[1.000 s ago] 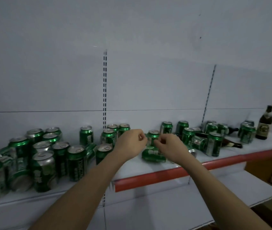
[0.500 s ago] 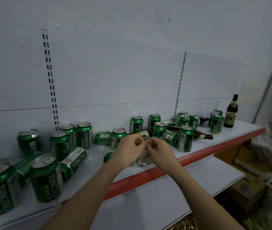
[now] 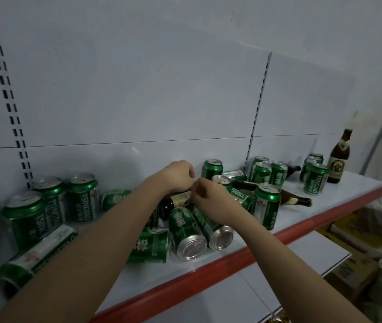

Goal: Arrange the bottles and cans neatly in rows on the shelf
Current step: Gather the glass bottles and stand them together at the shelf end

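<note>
Both hands meet over the middle of the shelf (image 3: 339, 201). Left hand (image 3: 177, 174) has its fingers curled in, and right hand (image 3: 208, 201) is curled too, with their fingertips almost touching. I cannot tell if either one holds anything, because the fingers hide what is under them. Just below them lies a dark bottle (image 3: 173, 202) on its side, running left to right, with the left hand right above it. In front of that, near the red front edge, two fallen cans (image 3: 186, 231) lie with their shiny bottoms facing the person, so they point from front to back. The right hand is the closer one to them. More cans stand at the left end (image 3: 25, 215) and toward the right end (image 3: 313, 178), and one tall bottle (image 3: 339, 159) stands upright near the right back corner.
</note>
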